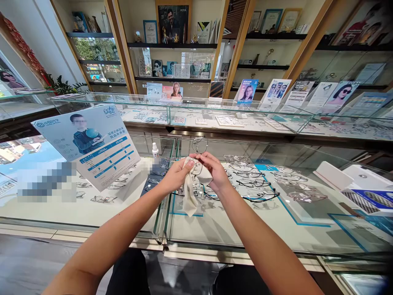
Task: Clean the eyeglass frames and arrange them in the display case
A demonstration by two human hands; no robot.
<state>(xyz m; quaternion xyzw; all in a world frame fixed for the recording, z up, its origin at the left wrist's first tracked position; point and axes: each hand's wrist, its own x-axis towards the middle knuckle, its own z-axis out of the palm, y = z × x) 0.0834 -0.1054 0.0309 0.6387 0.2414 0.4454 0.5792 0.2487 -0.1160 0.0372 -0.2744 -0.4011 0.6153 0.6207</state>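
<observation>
Both my hands meet above the glass display counter, holding a pair of eyeglasses (200,145) and a cream cleaning cloth (190,200). One round lens stands up beyond my fingertips; the rest of the glasses is covered by the cloth and fingers. My left hand (176,175) pinches the cloth with its thumb on top, and the cloth hangs down below it. My right hand (217,171) has its fingers closed on the frame of the glasses, with a corner of cloth beside them. Just past my left hand stands a small white spray bottle (155,152).
A glass display counter (245,244) with rows of eyeglasses (257,196) inside lies beneath my arms. A slanted advertising board (89,143) stands at left, and an open white box (362,180) at right. Behind are another glass case (196,107) and wooden shelves (172,46).
</observation>
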